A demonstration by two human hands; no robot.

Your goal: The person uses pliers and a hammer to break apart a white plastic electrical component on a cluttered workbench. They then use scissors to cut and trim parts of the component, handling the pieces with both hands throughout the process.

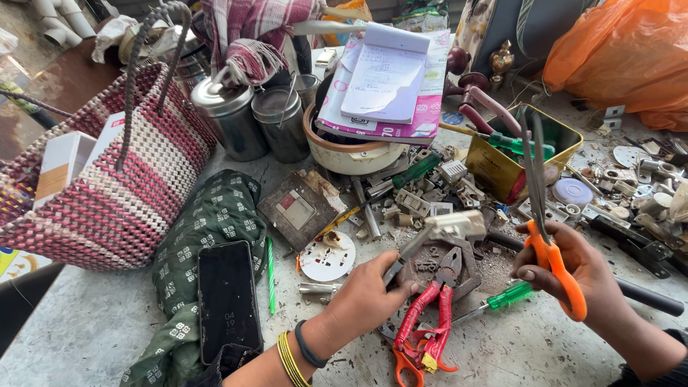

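1. A grey counter fills the frame, strewn with tools, switch parts and metal scraps.
2. At the left edge stands a red-and-white woven basket holding small boxes.
3. Lower left of centre, a green patterned cloth lies crumpled, with a dark phone lying on top of it.
4. Top centre, a notepad rests on a round cream-coloured bowl-like vessel; two steel canisters stand just to its left.
5. Upper right, a yellow tin holds screwdrivers and pliers.
6. At right, the right hand has its grip closed around orange-handled scissors, blades pointing up towards the tin.
7. Bottom centre, the left hand, with bangles at the wrist, has its grip closed on a slim metal tool angled up towards a white plug-like part.
8. Between the hands lie red-handled pliers and, just beside them, a green-handled screwdriver.
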